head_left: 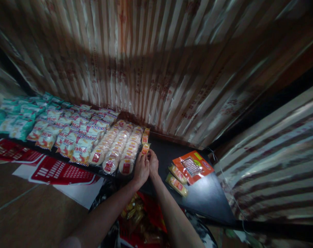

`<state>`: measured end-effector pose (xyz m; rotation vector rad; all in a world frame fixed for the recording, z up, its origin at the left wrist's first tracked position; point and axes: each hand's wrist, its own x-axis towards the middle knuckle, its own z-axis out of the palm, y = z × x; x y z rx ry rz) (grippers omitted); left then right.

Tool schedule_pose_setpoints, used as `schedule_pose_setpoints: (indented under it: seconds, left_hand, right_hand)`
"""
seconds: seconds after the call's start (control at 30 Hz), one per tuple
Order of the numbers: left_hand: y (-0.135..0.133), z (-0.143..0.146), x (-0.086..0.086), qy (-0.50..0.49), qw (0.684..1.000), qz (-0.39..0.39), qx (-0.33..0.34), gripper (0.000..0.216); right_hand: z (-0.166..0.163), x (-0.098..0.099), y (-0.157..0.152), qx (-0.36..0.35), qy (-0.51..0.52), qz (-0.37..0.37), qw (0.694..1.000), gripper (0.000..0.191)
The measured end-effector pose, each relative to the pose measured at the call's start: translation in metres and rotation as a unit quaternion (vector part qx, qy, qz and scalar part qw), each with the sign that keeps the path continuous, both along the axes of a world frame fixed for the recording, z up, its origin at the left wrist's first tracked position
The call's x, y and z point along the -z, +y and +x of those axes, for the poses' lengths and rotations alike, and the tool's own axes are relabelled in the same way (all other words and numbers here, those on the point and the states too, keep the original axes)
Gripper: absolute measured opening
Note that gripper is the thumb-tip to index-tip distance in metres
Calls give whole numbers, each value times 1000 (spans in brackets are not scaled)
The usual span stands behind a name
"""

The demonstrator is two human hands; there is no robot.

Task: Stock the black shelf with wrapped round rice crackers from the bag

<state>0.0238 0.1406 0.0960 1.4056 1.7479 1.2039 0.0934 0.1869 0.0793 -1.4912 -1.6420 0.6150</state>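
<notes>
Both my hands meet near the middle of a black shelf, at a small yellow snack packet (pixel 145 148) with a red label. My left hand (pixel 141 169) has its fingers closed at the packet's lower end. Pressed in from the right is my right hand (pixel 153 163), its fingers also closed at the packet; my hands partly hide it. Just behind it, more yellow packets (pixel 145 137) stand in a short row. Left of my hands lie rows of round white wrapped crackers (pixel 126 165) with red labels.
White snack bags (pixel 81 146) and green bags (pixel 22 127) fill the left of the shelf (pixel 210 196). Right, an orange packet (pixel 192 167) lies by two yellow packets (pixel 176 185). Below are gold-wrapped pieces (pixel 133 210). Striped plastic sheeting (pixel 156 69) hangs behind; a thin string (pixel 223 175) hangs right.
</notes>
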Motion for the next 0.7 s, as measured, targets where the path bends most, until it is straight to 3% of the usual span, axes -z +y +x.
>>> schedule_pose_setpoints:
  seconds: [0.7]
  left_hand:
    - [20, -3, -7, 28, 999, 16, 9, 48]
  right_hand:
    - [-5, -2, 22, -5, -35, 17, 999, 37]
